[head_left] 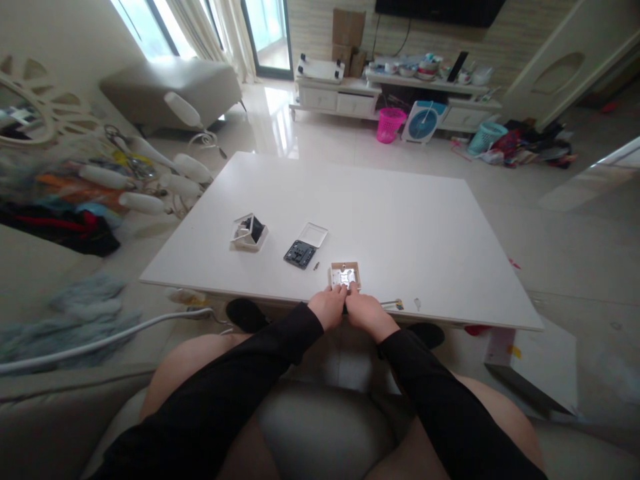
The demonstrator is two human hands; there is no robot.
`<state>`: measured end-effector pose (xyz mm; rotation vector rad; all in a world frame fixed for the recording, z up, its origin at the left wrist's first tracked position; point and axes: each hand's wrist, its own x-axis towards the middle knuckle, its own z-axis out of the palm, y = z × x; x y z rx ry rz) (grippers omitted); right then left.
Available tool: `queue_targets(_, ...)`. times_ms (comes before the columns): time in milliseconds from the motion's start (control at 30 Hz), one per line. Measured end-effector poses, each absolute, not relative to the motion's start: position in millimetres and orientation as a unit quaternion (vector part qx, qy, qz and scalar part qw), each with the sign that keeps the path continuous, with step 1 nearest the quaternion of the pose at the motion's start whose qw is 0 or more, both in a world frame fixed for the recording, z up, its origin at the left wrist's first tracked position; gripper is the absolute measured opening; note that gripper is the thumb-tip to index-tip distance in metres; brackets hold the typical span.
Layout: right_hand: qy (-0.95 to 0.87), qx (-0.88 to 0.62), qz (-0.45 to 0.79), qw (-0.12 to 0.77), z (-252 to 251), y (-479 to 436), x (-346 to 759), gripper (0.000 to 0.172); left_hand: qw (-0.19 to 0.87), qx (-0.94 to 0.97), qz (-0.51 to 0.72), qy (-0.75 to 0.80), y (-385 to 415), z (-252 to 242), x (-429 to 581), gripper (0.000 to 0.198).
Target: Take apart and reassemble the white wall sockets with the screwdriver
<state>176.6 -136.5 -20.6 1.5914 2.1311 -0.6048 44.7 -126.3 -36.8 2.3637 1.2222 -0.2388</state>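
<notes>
At the near edge of the white table, a small square beige mounting box (338,270) with a shiny metal piece inside is gripped by both hands. My left hand (327,309) is closed at its near left side, fingertips over the rim. My right hand (370,315) is closed at the near right side, fingers bent into the box. The thumbs are hidden. Just left of the box lie a small metal piece (317,266), a dark switch-like plate (299,255) and a white square frame (314,235). A thin rod with a yellow-and-black end (399,304) lies right of my right hand.
Farther left on the white table (410,220) stands a white box-like part with a black panel (255,229). A small clear item (417,304) lies near the front edge. A floor lamp (187,167) stands beyond the left edge; a grey box (537,367) is below right.
</notes>
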Motion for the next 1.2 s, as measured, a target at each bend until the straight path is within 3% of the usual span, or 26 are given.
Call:
queue_targets(600,0.768,0.561,-0.218,0.219,-20,-138,176,0.070,0.239,0.864,-0.115,0.429,-123,-37,42,0.069)
queue_targets(733,0.766,0.562,-0.211,0.230,-17,-137,180,0.064,0.236,0.866,-0.126,0.422,-122,-29,41,0.074)
queue_targets(933,0.766,0.559,-0.229,0.222,-16,-136,180,0.063,0.228,0.864,-0.140,0.427,-124,-27,43,0.049)
queue_targets(1200,0.766,0.562,-0.228,0.214,-20,-137,179,0.063,0.216,0.860,-0.138,0.440,-124,-21,43,0.047)
